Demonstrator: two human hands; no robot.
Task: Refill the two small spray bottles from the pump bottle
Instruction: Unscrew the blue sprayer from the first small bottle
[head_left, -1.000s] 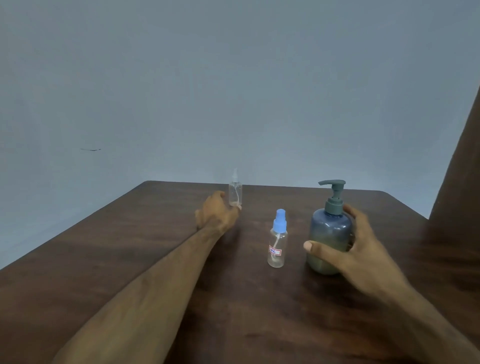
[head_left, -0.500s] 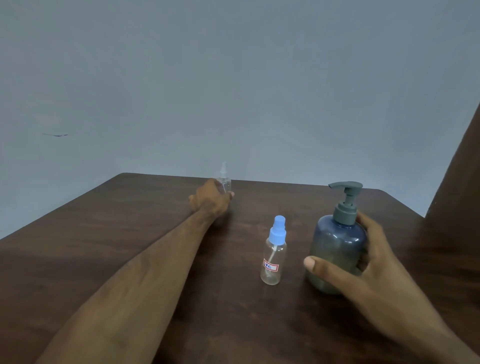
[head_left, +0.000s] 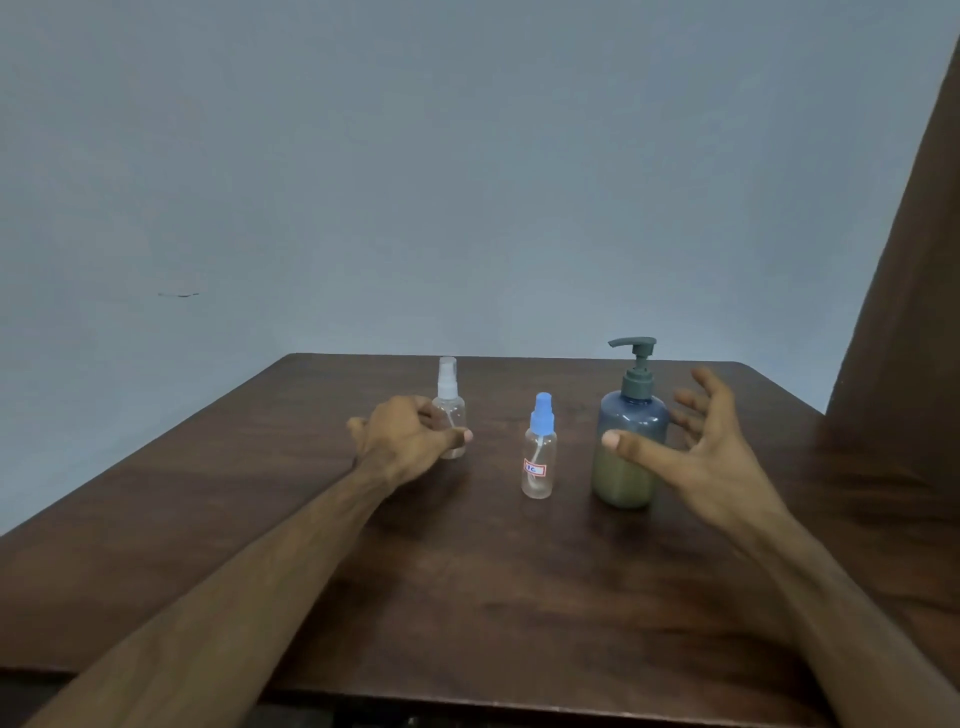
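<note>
Three bottles stand on the dark wooden table. At the left is a small clear spray bottle with a clear cap; my left hand is wrapped around its lower body. In the middle stands a small clear spray bottle with a blue cap and a red-edged label, untouched. To the right is the blue-grey pump bottle, about half full of liquid, its pump head pointing left. My right hand hovers beside it with fingers spread, the thumb in front of the bottle, apart from it.
A plain blue-grey wall rises behind the table. A brown wooden panel stands at the right edge, beside the table's far right corner. The table's near edge runs across the bottom of the view.
My right hand has let go of the pump bottle and spread its fingers. My left hand has drawn the clear-capped bottle nearer. The camera has shifted, so everything sits differently in view.
</note>
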